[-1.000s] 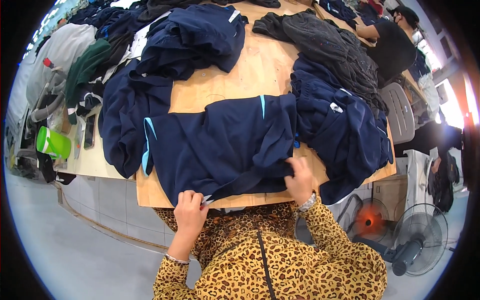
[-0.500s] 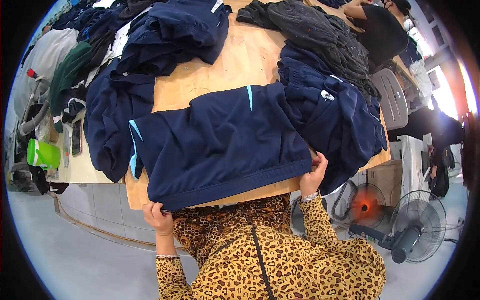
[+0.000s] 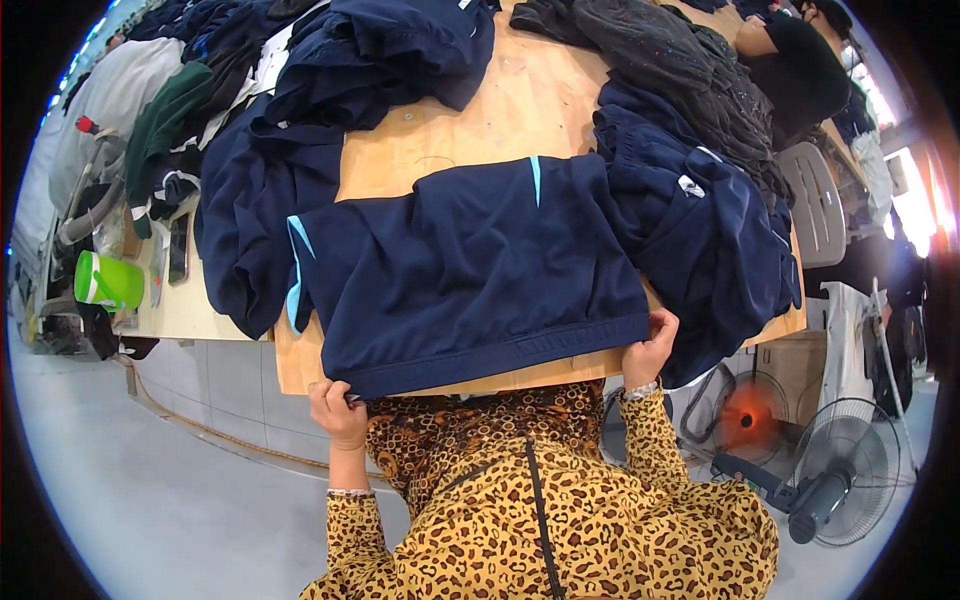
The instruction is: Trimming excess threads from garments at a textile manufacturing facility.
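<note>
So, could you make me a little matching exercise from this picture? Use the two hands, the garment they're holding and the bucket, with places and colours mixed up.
Column one
1. Left hand
2. Right hand
3. Garment
4. Bucket

Column two
A. Bright green, toward the picture's left edge
B. Holding the right end of the garment's near edge
C. Dark blue with light-blue trim
D. Holding the left end of the garment's near edge

Right pairs: 1-D, 2-B, 3-C, 4-A
</note>
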### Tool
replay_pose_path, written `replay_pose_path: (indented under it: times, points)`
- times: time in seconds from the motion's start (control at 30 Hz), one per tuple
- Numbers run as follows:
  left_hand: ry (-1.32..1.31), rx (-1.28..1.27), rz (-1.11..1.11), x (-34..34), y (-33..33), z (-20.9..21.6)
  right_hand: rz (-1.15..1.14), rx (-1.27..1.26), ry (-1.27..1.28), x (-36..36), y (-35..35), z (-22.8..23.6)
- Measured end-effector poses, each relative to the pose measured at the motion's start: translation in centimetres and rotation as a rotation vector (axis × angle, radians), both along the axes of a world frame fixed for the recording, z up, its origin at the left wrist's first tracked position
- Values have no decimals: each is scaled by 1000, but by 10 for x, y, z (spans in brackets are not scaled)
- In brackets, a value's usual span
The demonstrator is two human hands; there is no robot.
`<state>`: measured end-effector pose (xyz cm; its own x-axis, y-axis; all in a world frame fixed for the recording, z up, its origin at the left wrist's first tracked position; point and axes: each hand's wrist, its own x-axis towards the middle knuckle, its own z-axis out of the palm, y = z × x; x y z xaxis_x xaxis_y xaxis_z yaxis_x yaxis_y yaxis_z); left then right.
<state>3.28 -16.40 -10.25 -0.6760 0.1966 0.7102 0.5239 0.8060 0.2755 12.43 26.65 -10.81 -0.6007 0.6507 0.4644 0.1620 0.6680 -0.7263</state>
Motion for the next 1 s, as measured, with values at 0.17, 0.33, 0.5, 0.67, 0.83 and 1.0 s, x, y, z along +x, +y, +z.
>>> replay_pose_path:
  times: [0.17, 0.33, 0.5, 0.67, 0.83, 1.0]
  points:
    - [3, -12, 2, 3, -4, 0, 11, -8, 51, -3, -1, -5]
    - [-54, -43, 19, 4, -9, 2, -3, 20, 78, -4, -3, -3]
    - [-176, -11, -14, 6, -3, 2, 75, 100, 44, -2, -7, 4]
    - [-395, -64, -25, 19, 41, 37, 258, 396, -118, 8, -24, 19]
    - [-541, -40, -101, 37, 74, 60, 323, 489, -242, -7, -35, 53]
    - [-546, 31, -290, 24, 134, 58, 403, 99, -302, -20, -28, 71]
